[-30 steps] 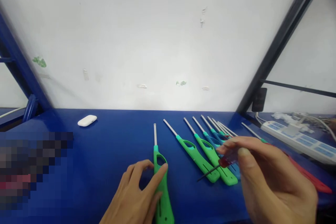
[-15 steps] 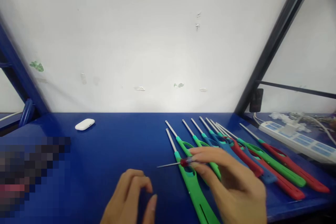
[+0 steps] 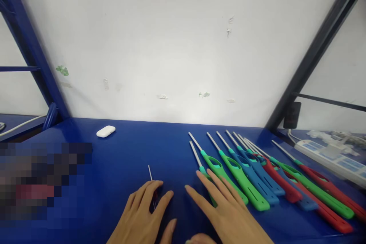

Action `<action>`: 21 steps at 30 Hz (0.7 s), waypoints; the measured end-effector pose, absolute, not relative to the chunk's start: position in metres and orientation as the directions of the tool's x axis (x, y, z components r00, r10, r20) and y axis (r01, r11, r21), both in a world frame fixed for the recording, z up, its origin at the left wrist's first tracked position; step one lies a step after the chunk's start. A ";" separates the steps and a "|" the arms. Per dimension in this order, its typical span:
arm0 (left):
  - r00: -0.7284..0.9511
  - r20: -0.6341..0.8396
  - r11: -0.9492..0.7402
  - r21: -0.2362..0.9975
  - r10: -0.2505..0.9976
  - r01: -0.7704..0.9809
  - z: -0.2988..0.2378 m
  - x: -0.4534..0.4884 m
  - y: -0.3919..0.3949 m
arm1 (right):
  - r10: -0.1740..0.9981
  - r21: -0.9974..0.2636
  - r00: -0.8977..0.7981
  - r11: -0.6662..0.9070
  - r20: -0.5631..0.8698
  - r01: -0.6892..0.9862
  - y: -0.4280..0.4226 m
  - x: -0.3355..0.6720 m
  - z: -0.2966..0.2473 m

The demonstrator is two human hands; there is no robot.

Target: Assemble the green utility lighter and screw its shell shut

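A small screwdriver lies on the blue table, its thin metal shaft pointing away from me. My left hand rests over its handle with bent, parted fingers, and hides most of it; only a sliver shows between finger and thumb. To the right, my right hand is spread out, palm down, with nothing in it. Its fingers cover most of the nearest green long-nosed lighter. Beside that hand lie more long-nosed lighters: green ones, blue ones and red ones.
A white earbud case sits at the back left. A blurred, pixelated patch covers the left side. On the right, a white power strip with plugged-in cables lies past a dark slanted post. A white wall stands behind the table.
The screwdriver went from my right hand to the table under my left hand. My right hand opened and spread its fingers. The view shifted slightly left.
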State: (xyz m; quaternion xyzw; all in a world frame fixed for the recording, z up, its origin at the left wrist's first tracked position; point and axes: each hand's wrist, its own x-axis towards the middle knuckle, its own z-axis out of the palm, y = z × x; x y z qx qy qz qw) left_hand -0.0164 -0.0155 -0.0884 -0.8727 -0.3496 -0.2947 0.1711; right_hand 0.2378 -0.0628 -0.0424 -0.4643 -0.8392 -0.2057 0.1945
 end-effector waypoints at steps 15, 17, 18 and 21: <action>0.682 0.566 -0.649 -0.308 0.463 0.696 -0.089 -0.013 -0.010 | 0.773 -0.058 -0.231 0.326 0.591 0.944 -0.051 0.250 -0.052; 0.680 0.576 -0.642 -0.318 0.454 0.698 -0.089 -0.011 -0.011 | 0.777 -0.104 -0.194 0.316 0.598 0.943 -0.052 0.255 -0.055; 0.682 0.579 -0.639 -0.328 0.446 0.696 -0.089 -0.011 -0.011 | 0.778 -0.125 -0.171 0.305 0.605 0.944 -0.051 0.259 -0.056; 0.698 0.583 -0.636 -0.363 0.415 0.681 -0.087 -0.008 -0.011 | 0.744 -0.166 -0.092 0.265 0.662 0.950 -0.049 0.282 -0.054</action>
